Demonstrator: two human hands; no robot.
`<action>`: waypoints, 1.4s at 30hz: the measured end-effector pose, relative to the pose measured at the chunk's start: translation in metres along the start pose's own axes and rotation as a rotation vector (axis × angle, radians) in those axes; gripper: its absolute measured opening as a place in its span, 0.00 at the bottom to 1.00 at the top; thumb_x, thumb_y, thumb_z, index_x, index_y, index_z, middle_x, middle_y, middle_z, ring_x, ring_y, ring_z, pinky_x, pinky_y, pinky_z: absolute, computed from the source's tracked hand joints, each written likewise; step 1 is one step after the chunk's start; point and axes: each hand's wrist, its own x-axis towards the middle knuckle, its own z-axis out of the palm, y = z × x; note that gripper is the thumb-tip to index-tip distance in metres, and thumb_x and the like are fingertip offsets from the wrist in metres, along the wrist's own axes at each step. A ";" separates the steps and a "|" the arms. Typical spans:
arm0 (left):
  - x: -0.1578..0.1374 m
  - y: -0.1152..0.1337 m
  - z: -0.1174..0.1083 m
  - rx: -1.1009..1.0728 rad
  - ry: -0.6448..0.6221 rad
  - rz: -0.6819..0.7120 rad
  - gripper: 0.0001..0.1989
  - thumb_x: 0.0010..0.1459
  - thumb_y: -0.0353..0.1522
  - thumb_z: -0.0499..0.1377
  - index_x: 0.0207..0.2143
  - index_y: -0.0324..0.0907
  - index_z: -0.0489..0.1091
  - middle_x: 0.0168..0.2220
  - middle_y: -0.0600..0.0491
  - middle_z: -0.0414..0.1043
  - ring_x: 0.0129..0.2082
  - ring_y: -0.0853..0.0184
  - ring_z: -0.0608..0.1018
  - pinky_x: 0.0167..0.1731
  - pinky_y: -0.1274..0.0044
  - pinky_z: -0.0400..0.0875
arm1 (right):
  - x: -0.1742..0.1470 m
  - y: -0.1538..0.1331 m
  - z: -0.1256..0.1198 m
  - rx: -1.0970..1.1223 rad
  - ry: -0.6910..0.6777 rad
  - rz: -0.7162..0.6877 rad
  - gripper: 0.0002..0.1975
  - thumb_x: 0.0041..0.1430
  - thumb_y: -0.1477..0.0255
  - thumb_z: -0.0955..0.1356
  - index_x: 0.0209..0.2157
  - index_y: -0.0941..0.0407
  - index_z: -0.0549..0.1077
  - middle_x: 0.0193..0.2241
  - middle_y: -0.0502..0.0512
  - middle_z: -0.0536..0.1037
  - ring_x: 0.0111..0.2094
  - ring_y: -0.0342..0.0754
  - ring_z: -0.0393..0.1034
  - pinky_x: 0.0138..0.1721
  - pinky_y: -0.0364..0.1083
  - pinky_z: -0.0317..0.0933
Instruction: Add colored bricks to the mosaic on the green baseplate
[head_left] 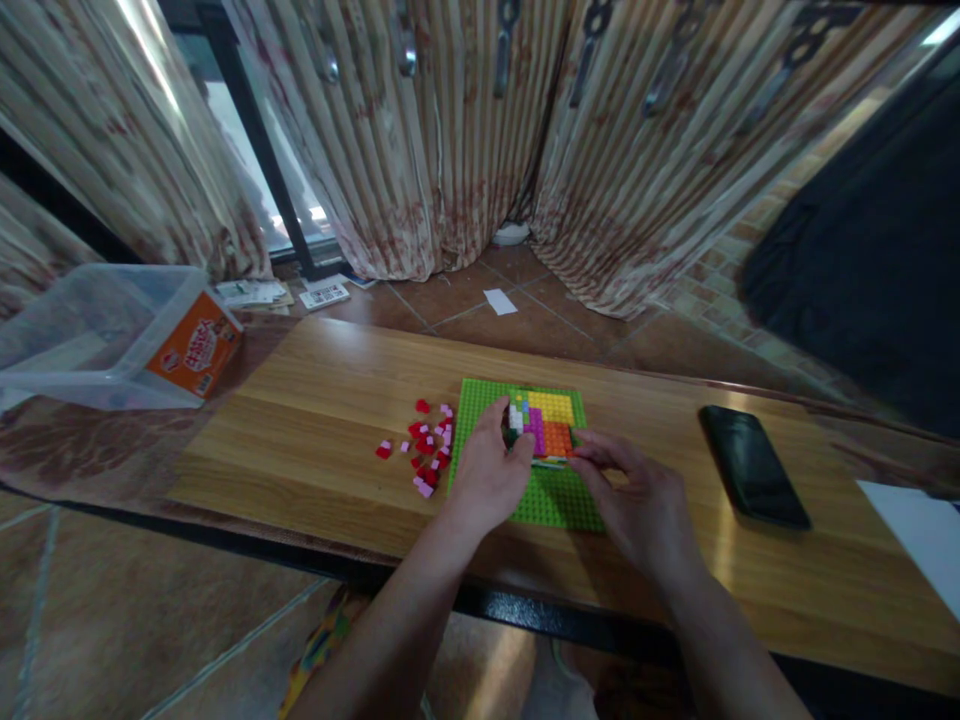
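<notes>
The left hand partly hides the colourful brick build.

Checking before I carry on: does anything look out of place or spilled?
A small white sheet lies alone on the floor beyond the table, perhaps dropped. The red and pink bricks loose beside the green baseplate look normal.

Room dim overall; daylight shows at the window, upper left, and pale glare marks the wooden tabletop at its far left corner and beside the phone. Soft shadow darkens the near part of the green baseplate. Wide-lens distortion stretches the plastic box at left; loose bricks look slightly soft.
</notes>
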 end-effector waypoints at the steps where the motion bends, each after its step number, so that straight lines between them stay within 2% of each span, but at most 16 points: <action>1: 0.000 0.000 0.000 0.001 -0.003 0.000 0.24 0.49 0.33 0.62 0.51 0.42 0.69 0.48 0.46 0.73 0.52 0.57 0.71 0.59 0.67 0.54 | 0.000 0.000 0.000 -0.003 0.009 0.005 0.11 0.55 0.68 0.68 0.42 0.50 0.75 0.33 0.51 0.81 0.33 0.49 0.77 0.37 0.49 0.70; 6: 0.000 -0.001 0.000 0.033 -0.027 0.012 0.23 0.51 0.33 0.61 0.51 0.42 0.68 0.48 0.45 0.73 0.53 0.57 0.70 0.59 0.67 0.53 | 0.000 0.002 0.002 0.007 0.026 0.046 0.10 0.55 0.66 0.69 0.39 0.51 0.76 0.31 0.51 0.81 0.32 0.49 0.76 0.35 0.47 0.69; 10: -0.001 0.002 0.000 0.095 -0.033 0.015 0.25 0.52 0.34 0.61 0.53 0.41 0.67 0.51 0.44 0.71 0.54 0.57 0.70 0.58 0.67 0.55 | 0.000 0.002 0.002 0.061 0.010 0.080 0.10 0.54 0.66 0.69 0.39 0.52 0.76 0.31 0.52 0.81 0.33 0.49 0.77 0.35 0.48 0.69; 18: -0.002 0.007 0.000 0.212 -0.054 0.027 0.26 0.54 0.34 0.58 0.56 0.38 0.63 0.55 0.42 0.68 0.56 0.57 0.68 0.58 0.68 0.56 | 0.001 0.002 0.004 0.218 0.009 0.291 0.12 0.53 0.65 0.69 0.40 0.54 0.76 0.32 0.53 0.81 0.32 0.48 0.76 0.34 0.47 0.69; 25: -0.003 0.012 0.001 0.375 -0.107 0.013 0.29 0.57 0.33 0.54 0.60 0.31 0.57 0.58 0.38 0.64 0.58 0.58 0.66 0.58 0.68 0.59 | 0.006 0.006 0.010 0.422 0.034 0.414 0.14 0.47 0.65 0.72 0.37 0.56 0.77 0.28 0.52 0.79 0.29 0.46 0.73 0.33 0.46 0.67; 29: -0.004 0.013 0.002 0.378 -0.109 0.007 0.29 0.57 0.33 0.53 0.60 0.32 0.57 0.58 0.40 0.64 0.58 0.59 0.67 0.58 0.69 0.59 | 0.008 0.001 0.008 0.476 0.031 0.459 0.15 0.44 0.65 0.73 0.35 0.56 0.77 0.26 0.51 0.78 0.27 0.45 0.71 0.32 0.45 0.66; 42: -0.005 0.010 0.004 0.365 -0.102 0.029 0.28 0.57 0.32 0.52 0.59 0.32 0.58 0.57 0.38 0.65 0.57 0.59 0.67 0.58 0.69 0.58 | 0.005 0.007 0.008 0.572 0.005 0.507 0.17 0.40 0.68 0.75 0.36 0.54 0.78 0.28 0.49 0.78 0.30 0.42 0.70 0.34 0.41 0.65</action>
